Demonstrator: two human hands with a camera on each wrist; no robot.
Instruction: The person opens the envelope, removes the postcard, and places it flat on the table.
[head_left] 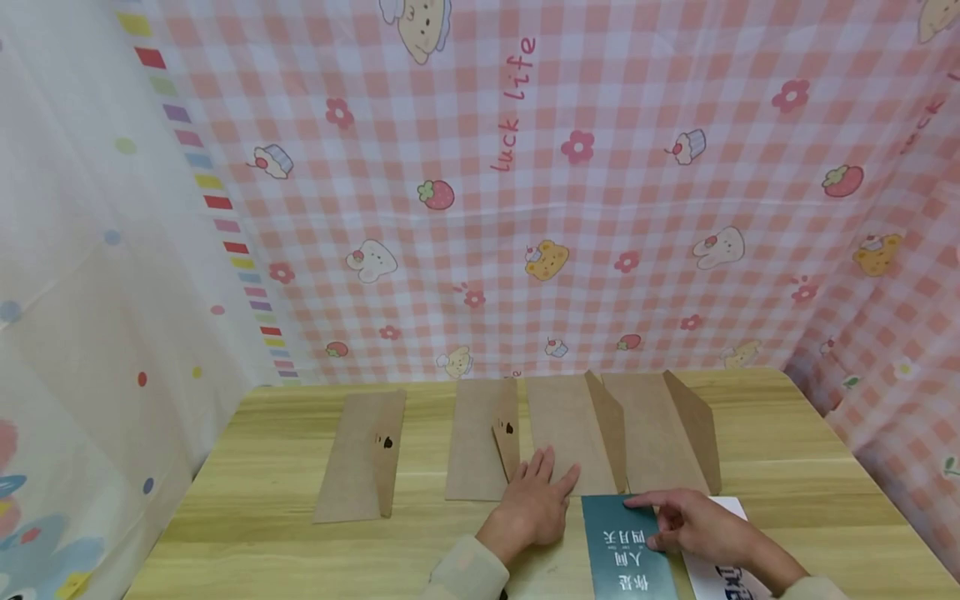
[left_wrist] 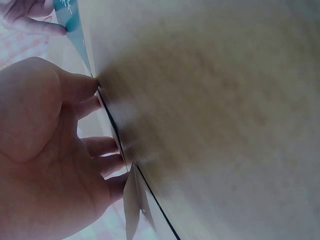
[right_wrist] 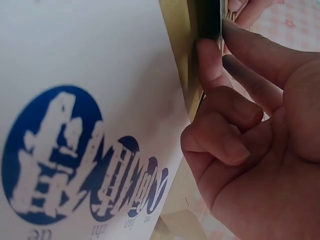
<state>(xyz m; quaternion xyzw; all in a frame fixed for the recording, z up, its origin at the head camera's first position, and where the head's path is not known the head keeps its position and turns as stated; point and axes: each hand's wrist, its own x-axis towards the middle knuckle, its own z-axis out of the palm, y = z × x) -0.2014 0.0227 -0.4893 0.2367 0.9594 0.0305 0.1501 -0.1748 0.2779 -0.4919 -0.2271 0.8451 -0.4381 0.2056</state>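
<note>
My left hand [head_left: 531,504] lies palm down with spread, straight fingers. Its fingertips reach the lower part of a kraft envelope [head_left: 566,425] with an unfolded flap, beside a second envelope [head_left: 480,442] whose flap is partly raised. With my right hand [head_left: 697,525] I hold a teal card [head_left: 622,558] bearing white Chinese characters, index finger along its upper part and thumb near its right edge. Other fingers curl toward the palm in the right wrist view. Under that hand lies a white card [right_wrist: 90,75] with dark blue lettering, partly covered by my hand and the teal card.
Another kraft envelope [head_left: 660,425] with its flap unfolded stands at the right of the row. At the far left lies one with its flap folded over [head_left: 360,458]. All are on a wooden table [head_left: 225,517], backed by a pink checked cloth [head_left: 517,208].
</note>
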